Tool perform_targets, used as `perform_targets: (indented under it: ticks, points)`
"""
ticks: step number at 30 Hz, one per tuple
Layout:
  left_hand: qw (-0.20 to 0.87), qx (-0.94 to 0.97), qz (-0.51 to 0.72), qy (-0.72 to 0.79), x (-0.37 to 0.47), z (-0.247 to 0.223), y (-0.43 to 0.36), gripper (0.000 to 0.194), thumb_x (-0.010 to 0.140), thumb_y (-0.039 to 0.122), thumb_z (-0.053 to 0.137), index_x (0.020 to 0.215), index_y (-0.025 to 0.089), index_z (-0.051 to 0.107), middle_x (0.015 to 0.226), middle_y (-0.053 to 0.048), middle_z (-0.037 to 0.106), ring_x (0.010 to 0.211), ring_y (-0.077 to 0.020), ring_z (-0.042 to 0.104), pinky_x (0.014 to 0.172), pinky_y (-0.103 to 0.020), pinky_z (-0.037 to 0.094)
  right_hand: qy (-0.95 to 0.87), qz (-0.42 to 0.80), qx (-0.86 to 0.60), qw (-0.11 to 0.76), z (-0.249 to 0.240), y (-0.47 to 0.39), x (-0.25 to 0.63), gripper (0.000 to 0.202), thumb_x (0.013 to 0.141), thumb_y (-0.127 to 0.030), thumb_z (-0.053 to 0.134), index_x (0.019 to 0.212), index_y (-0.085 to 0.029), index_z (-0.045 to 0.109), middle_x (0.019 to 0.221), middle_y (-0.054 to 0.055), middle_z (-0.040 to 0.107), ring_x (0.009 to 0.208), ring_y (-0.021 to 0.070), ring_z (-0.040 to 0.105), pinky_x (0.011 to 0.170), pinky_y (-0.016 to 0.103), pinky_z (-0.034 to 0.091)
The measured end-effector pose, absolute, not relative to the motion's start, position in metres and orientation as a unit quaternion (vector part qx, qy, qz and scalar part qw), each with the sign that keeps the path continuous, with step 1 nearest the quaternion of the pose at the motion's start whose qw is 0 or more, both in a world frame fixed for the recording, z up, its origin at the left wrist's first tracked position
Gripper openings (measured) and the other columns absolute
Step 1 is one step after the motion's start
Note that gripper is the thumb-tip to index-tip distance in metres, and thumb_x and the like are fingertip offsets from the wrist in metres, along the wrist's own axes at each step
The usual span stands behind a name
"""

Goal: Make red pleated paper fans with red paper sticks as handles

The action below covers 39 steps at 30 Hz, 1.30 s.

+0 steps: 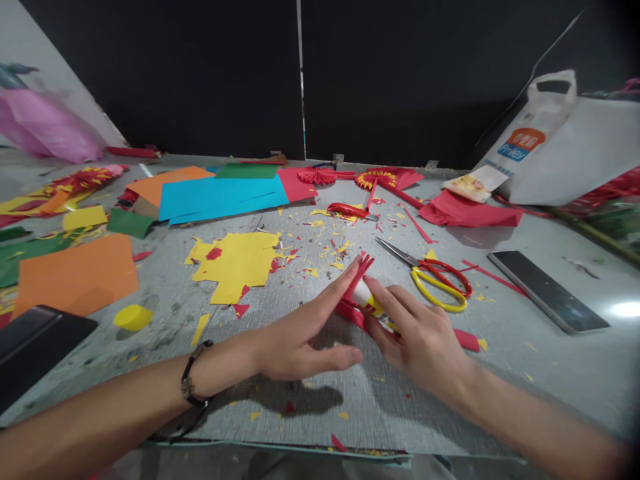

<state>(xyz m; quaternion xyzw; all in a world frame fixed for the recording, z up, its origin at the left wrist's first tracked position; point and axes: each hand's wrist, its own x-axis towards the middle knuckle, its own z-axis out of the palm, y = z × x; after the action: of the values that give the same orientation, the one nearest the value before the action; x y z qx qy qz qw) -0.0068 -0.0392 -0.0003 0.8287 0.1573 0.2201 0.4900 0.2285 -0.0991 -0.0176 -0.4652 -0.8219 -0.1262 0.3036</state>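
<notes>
Glue stick (363, 292) at folded red paper (354, 315), left of the scissors (417, 264).
Right hand (425, 337) clamps the stick; left hand (305, 340), thumb apart, touches the paper. Stick likely light, stiff: hold mid-barrel; paper likely light, easily creased: hold edges.

Plain red paper (353, 315), white and yellow tube (364, 293), red- and yellow-handled scissors (416, 263), bright blue sheet (225, 198)

A single head-worn camera looks forward and down, close above the person's fingers (389, 300), across a grey table (400, 420).
</notes>
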Motion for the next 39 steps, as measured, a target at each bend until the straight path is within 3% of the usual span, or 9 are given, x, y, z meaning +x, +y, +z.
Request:
perform_targets:
  ticks: [5, 9, 19, 25, 31, 33, 39]
  points:
    - [0.543, 0.769, 0.26, 0.216, -0.002, 0.002, -0.038, 0.06, 0.113, 0.047, 0.045, 0.169, 0.04, 0.026, 0.177, 0.006, 0.024, 0.165, -0.033, 0.022, 0.138, -0.056, 0.015, -0.813, -0.155, -0.482, 0.289, -0.018, -0.097, 0.229, 0.038, 0.108, -0.025, 0.049, 0.144, -0.014, 0.052, 0.094, 0.007, 0.073, 0.059, 0.0154, 0.063, 0.046, 0.029, 0.041]
    - [0.577, 0.725, 0.29, 0.239, 0.001, 0.003, -0.036, 0.053, 0.112, 0.048, 0.046, 0.164, 0.038, 0.042, 0.171, 0.004, 0.042, 0.163, -0.0325, 0.028, 0.138, -0.056, 0.018, -0.811, -0.181, -0.478, 0.284, -0.018, -0.095, 0.23, 0.036, 0.108, -0.023, 0.049, 0.142, -0.013, 0.054, 0.092, 0.007, 0.073, 0.058, 0.0147, 0.063, 0.045, 0.029, 0.039]
    - [0.6, 0.72, 0.251, 0.242, -0.001, -0.001, -0.033, 0.052, 0.112, 0.049, 0.043, 0.163, 0.038, 0.043, 0.174, 0.007, 0.033, 0.165, -0.0295, 0.021, 0.138, -0.054, 0.01, -0.838, -0.19, -0.438, 0.263, -0.014, -0.102, 0.22, 0.033, 0.109, -0.017, 0.04, 0.137, -0.006, 0.054, 0.091, 0.008, 0.075, 0.058, 0.0162, 0.069, 0.045, 0.03, 0.049]
    - [0.64, 0.713, 0.247, 0.143, -0.001, -0.016, -0.025, 0.071, 0.096, 0.081, 0.044, 0.162, 0.056, 0.034, 0.173, 0.02, 0.029, 0.166, -0.0327, 0.011, 0.136, -0.053, 0.017, -0.843, -0.191, -0.428, 0.264, -0.012, -0.104, 0.219, 0.033, 0.109, -0.017, 0.039, 0.135, -0.004, 0.055, 0.094, 0.01, 0.077, 0.059, 0.0179, 0.071, 0.045, 0.032, 0.052]
    - [0.629, 0.722, 0.227, 0.178, -0.006, -0.008, -0.034, 0.064, 0.108, 0.068, 0.032, 0.168, 0.048, 0.02, 0.179, 0.016, 0.012, 0.167, -0.0321, 0.001, 0.136, -0.055, 0.005, -0.851, -0.17, -0.417, 0.268, -0.012, -0.106, 0.218, 0.032, 0.108, -0.017, 0.041, 0.134, -0.004, 0.056, 0.098, 0.012, 0.077, 0.061, 0.0183, 0.07, 0.044, 0.032, 0.053]
    - [0.636, 0.716, 0.219, 0.187, -0.006, -0.004, -0.036, 0.062, 0.11, 0.065, 0.025, 0.169, 0.044, 0.02, 0.179, 0.013, 0.012, 0.167, -0.0321, 0.001, 0.136, -0.057, 0.004, -0.854, -0.166, -0.414, 0.269, -0.012, -0.107, 0.217, 0.032, 0.107, -0.016, 0.042, 0.134, -0.004, 0.056, 0.098, 0.013, 0.077, 0.065, 0.0196, 0.071, 0.044, 0.032, 0.054]
    - [0.666, 0.69, 0.235, 0.157, -0.003, -0.008, -0.03, 0.065, 0.103, 0.072, 0.04, 0.164, 0.049, 0.037, 0.175, 0.017, 0.028, 0.166, -0.032, 0.013, 0.136, -0.051, 0.015, -0.853, -0.162, -0.412, 0.278, -0.009, -0.107, 0.217, 0.031, 0.105, -0.015, 0.046, 0.134, -0.007, 0.056, 0.099, 0.011, 0.078, 0.064, 0.0183, 0.071, 0.045, 0.031, 0.053]
